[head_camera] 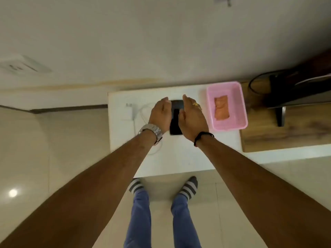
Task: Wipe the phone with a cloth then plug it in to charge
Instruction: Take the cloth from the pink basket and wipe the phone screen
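A black phone (pixel 176 120) lies flat on the white table (pixel 180 158), screen up. My left hand (pixel 160 113) hovers over its left edge and my right hand (pixel 192 115) over its right edge, both with fingers extended and apart, holding nothing. An orange cloth (pixel 221 110) lies folded inside a pink plastic basket (pixel 240 108) at the table's right. A white charger plug (pixel 130 111) with its thin white cable (pixel 143 111) lies left of the phone; part of the cable runs under my left wrist.
A white wall socket panel (pixel 19 66) sits on the wall at far left. A wooden counter (pixel 286 133) adjoins the table on the right, bearing a dark monitor stand (pixel 281 115) and a black cable. Tiled floor lies below, with my socked feet.
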Action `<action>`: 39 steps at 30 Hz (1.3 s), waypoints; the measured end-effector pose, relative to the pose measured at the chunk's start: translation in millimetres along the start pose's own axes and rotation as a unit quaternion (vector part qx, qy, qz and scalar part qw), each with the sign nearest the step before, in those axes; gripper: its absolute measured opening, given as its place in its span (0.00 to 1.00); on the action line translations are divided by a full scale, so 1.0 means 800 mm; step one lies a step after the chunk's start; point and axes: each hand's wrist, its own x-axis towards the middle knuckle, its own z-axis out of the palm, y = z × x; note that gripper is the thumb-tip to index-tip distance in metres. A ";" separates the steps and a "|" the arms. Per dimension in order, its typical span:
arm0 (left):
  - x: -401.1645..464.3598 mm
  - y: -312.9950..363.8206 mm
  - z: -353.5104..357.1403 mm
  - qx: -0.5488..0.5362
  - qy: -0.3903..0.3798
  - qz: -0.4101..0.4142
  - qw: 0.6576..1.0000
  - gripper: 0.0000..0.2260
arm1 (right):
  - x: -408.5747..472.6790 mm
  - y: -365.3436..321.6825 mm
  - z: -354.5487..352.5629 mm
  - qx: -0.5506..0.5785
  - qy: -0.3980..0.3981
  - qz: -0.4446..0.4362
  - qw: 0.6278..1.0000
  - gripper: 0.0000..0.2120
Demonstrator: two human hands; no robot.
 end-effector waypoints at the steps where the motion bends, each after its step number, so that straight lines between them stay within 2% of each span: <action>1: 0.008 -0.005 0.007 -0.062 0.008 -0.032 0.998 0.13 | 0.004 0.009 0.010 0.028 0.001 0.041 0.999 0.25; 2: 0.018 -0.013 0.012 -0.103 0.007 -0.059 0.993 0.10 | 0.009 0.018 0.019 0.052 0.001 0.076 0.996 0.24; 4: 0.035 -0.025 0.022 -0.143 0.015 -0.101 0.984 0.10 | 0.018 0.034 0.038 0.098 -0.010 0.160 0.982 0.22; 7: 0.052 -0.045 0.034 -0.151 0.013 -0.144 0.978 0.12 | 0.032 0.054 0.061 0.159 -0.032 0.254 0.954 0.24; 10: 0.063 -0.060 0.041 -0.131 0.000 -0.150 0.980 0.07 | 0.045 0.069 0.076 0.188 -0.049 0.297 0.935 0.24; 12: 0.068 -0.067 0.045 -0.137 0.001 -0.147 0.980 0.09 | 0.050 0.076 0.088 0.190 -0.048 0.303 0.932 0.12; 13: 0.071 -0.069 0.045 -0.142 0.005 -0.150 0.978 0.11 | 0.052 0.079 0.092 0.188 -0.035 0.299 0.935 0.09; 14: 0.073 -0.070 0.046 -0.145 0.010 -0.153 0.977 0.12 | 0.054 0.083 0.096 0.185 -0.025 0.298 0.936 0.12; 16: 0.078 -0.068 0.046 -0.146 0.009 -0.169 0.975 0.11 | 0.055 0.084 0.099 0.205 -0.009 0.301 0.931 0.04; 18: 0.082 -0.067 0.045 -0.155 0.006 -0.185 0.970 0.06 | 0.053 0.086 0.102 0.242 0.000 0.305 0.921 0.07; 20: 0.083 -0.067 0.043 -0.166 0.002 -0.196 0.966 0.07 | 0.049 0.084 0.101 0.261 0.015 0.309 0.914 0.17; 22: 0.082 -0.064 0.040 -0.152 0.006 -0.188 0.970 0.12 | 0.041 0.082 0.094 0.279 0.024 0.309 0.909 0.20; 24: 0.079 -0.059 0.034 -0.128 0.014 -0.170 0.977 0.19 | 0.032 0.078 0.079 0.315 0.017 0.297 0.901 0.19; 26: 0.077 -0.054 0.029 -0.173 -0.029 -0.172 0.969 0.27 | 0.025 0.078 0.061 0.381 -0.020 0.282 0.880 0.17; 28: 0.071 -0.046 0.026 -0.282 -0.137 -0.207 0.927 0.34 | 0.017 0.076 0.040 0.461 -0.064 0.261 0.846 0.17; 29: 0.068 -0.042 0.028 -0.328 -0.186 -0.219 0.900 0.37 | 0.014 0.076 0.030 0.483 -0.082 0.241 0.837 0.17; 30: 0.066 -0.039 0.030 -0.363 -0.219 -0.223 0.878 0.39 | 0.014 0.075 0.019 0.481 -0.092 0.219 0.844 0.18; 32: 0.063 -0.033 0.036 -0.411 -0.258 -0.218 0.846 0.39 | 0.018 0.078 -0.002 0.408 -0.076 0.167 0.895 0.19; 34: 0.063 -0.030 0.041 -0.450 -0.276 -0.210 0.823 0.38 | 0.026 0.090 -0.022 0.241 0.014 0.103 0.965 0.21; 35: 0.063 -0.029 0.043 -0.466 -0.282 -0.206 0.813 0.38 | 0.033 0.102 -0.031 0.155 0.081 0.086 0.981 0.21; 37: 0.064 -0.028 0.046 -0.480 -0.290 -0.198 0.804 0.37 | 0.048 0.139 -0.049 0.019 0.171 0.089 0.981 0.14; 39: 0.065 -0.028 0.048 -0.475 -0.304 -0.188 0.804 0.39 | 0.062 0.173 -0.058 -0.067 0.146 0.117 0.980 0.08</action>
